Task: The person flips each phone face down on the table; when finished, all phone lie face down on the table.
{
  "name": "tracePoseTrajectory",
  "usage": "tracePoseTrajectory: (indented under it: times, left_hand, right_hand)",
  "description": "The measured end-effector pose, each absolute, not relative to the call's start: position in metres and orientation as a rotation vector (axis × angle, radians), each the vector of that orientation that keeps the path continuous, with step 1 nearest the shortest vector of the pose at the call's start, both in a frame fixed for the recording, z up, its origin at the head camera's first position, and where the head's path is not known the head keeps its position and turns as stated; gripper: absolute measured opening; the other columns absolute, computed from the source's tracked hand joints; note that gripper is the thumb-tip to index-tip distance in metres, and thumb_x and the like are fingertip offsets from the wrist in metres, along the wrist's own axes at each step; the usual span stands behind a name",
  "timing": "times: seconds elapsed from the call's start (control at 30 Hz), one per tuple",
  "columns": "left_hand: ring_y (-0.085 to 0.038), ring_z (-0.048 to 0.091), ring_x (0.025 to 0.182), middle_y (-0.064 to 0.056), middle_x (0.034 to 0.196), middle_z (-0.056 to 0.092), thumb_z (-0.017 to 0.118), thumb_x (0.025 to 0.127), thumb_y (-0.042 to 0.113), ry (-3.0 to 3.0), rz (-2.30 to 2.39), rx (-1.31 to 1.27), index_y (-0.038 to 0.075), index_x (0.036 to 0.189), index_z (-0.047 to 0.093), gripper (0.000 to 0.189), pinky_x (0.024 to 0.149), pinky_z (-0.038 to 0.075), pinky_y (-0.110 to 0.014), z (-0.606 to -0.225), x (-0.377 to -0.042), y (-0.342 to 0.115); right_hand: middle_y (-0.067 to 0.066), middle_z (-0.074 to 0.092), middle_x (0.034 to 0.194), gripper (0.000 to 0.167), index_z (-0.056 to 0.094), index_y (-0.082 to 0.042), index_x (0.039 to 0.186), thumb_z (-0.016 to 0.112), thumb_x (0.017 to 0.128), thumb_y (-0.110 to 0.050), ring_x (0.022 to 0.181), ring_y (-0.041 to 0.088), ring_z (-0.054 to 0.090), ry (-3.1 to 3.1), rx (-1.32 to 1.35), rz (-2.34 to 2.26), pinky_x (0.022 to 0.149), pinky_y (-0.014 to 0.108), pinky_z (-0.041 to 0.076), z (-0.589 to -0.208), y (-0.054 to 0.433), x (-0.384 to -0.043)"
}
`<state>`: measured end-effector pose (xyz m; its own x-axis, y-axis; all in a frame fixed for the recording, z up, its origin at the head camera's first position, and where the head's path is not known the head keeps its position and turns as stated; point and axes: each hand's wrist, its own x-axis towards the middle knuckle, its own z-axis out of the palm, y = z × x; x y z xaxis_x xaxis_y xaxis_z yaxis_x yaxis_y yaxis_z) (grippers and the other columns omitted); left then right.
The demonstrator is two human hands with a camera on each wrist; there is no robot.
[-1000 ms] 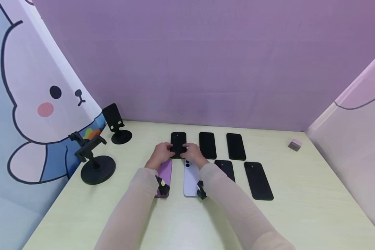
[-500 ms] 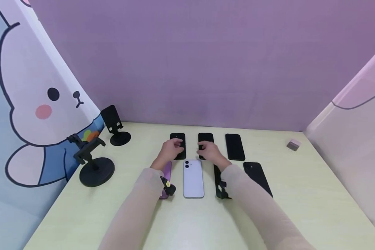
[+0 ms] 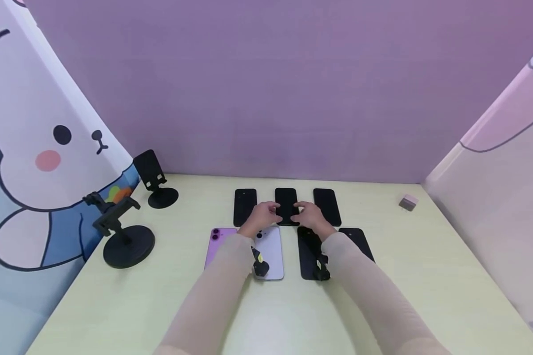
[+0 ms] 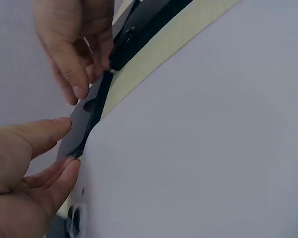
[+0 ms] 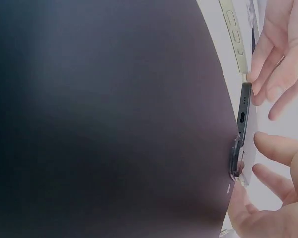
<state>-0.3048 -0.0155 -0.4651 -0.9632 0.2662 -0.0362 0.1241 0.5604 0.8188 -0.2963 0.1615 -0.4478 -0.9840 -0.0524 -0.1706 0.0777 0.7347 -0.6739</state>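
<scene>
Both hands are at the middle black phone (image 3: 286, 207) of the back row, which lies on the table. The left hand (image 3: 262, 217) has its thumb and index fingertips along the phone's left edge. On the opposite edge rest the fingertips of the right hand (image 3: 313, 218), with thumb and index spread apart. In the right wrist view, the phone's port end (image 5: 242, 116) shows between the two hands. A lavender phone (image 3: 271, 254) with its cameras up lies under the left wrist. Beneath the right wrist is a black phone (image 3: 308, 259), partly covered.
Black phones lie to the left (image 3: 245, 204) and right (image 3: 327, 204) in the back row. In front are a purple phone (image 3: 218, 241) and another black phone (image 3: 357, 240). Two black stands (image 3: 129, 246) (image 3: 163, 198) stand at left. A small charger plug (image 3: 408, 202) sits far right.
Both hands have moved right, from the left black phone of the back row to the middle one. The right hand went over first, the left followed. The head view shifted slightly.
</scene>
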Motion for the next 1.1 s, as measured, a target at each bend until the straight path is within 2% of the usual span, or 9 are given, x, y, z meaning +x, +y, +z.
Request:
tracePoseTrajectory:
  times: [0.2,0.33,0.6,0.83,1.1]
  left_hand:
    - [-0.024,0.060,0.101,-0.015,0.110,0.066,0.074,0.086,0.008,2.704,1.288,0.312,0.000,0.125,0.065,0.041,0.083,0.051,-0.034,-0.4671,-0.3052,-0.0067]
    - [-0.022,0.060,0.096,-0.013,0.105,0.066,0.075,0.085,0.006,2.721,1.269,0.307,-0.001,0.123,0.065,0.041,0.081,0.050,-0.033,-0.4680,-0.3059,-0.0062]
    - [-0.024,0.060,0.101,-0.015,0.110,0.066,0.075,0.085,0.006,2.702,1.299,0.271,-0.001,0.124,0.065,0.041,0.084,0.050,-0.034,-0.4685,-0.3050,-0.0053]
    - [-0.020,0.057,0.089,-0.011,0.100,0.065,0.075,0.085,0.005,2.706,1.304,0.273,-0.002,0.124,0.065,0.041,0.078,0.050,-0.032,-0.4680,-0.3038,-0.0049]
    - [-0.019,0.056,0.086,-0.010,0.097,0.064,0.074,0.086,0.006,2.717,1.281,0.294,-0.003,0.123,0.065,0.039,0.076,0.050,-0.031,-0.4672,-0.3032,-0.0053]
  right_hand:
    - [0.017,0.066,0.106,0.048,0.057,-0.003,0.135,0.069,0.090,-0.012,0.086,0.026,0.064,2.693,0.072,-1.172,0.075,0.039,0.051,-0.4441,0.1584,-0.2949]
    - [0.019,0.065,0.113,0.046,0.061,-0.003,0.131,0.071,0.087,-0.008,0.086,0.027,0.063,2.692,0.119,-1.223,0.076,0.039,0.052,-0.4458,0.1547,-0.2965]
    - [0.020,0.058,0.128,0.044,0.064,-0.004,0.128,0.072,0.085,-0.005,0.093,0.031,0.060,2.696,0.173,-1.252,0.081,0.043,0.051,-0.4482,0.1525,-0.2965]
    - [0.020,0.053,0.134,0.044,0.064,-0.005,0.128,0.072,0.084,-0.005,0.100,0.033,0.060,2.681,0.197,-1.257,0.085,0.045,0.051,-0.4488,0.1524,-0.2982]
    - [0.021,0.058,0.125,0.045,0.062,-0.003,0.130,0.072,0.086,-0.004,0.097,0.033,0.062,2.616,0.199,-1.336,0.083,0.043,0.051,-0.4467,0.1550,-0.2973]
